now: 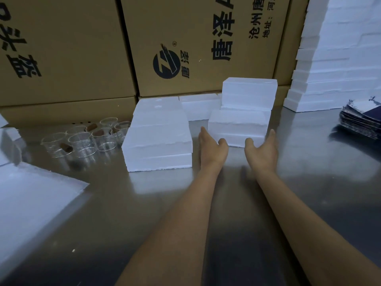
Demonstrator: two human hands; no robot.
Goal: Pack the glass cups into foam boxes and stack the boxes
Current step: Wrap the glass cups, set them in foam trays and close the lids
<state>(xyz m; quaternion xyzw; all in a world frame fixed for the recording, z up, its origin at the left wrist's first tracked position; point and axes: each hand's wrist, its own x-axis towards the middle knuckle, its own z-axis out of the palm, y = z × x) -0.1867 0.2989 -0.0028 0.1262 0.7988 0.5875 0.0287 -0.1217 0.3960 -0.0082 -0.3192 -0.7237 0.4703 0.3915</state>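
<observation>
A closed white foam box [237,125] sits on the steel table in front of me. My left hand [212,148] and my right hand [262,148] reach toward its front, one on each side, fingers straight and thumbs near its lower front edge; neither hand grips it. Behind it stands a higher pile of foam boxes [249,92]. To the left is a stack of three foam boxes [158,139]. Several clear glass cups [82,141] stand in a cluster at the far left of that stack.
Large cardboard cartons [185,44] wall off the back of the table. A tall pile of foam pieces [329,58] rises at the back right, with a stack of dark printed sheets [362,120] beside it. A flat foam sheet [31,203] lies at the left.
</observation>
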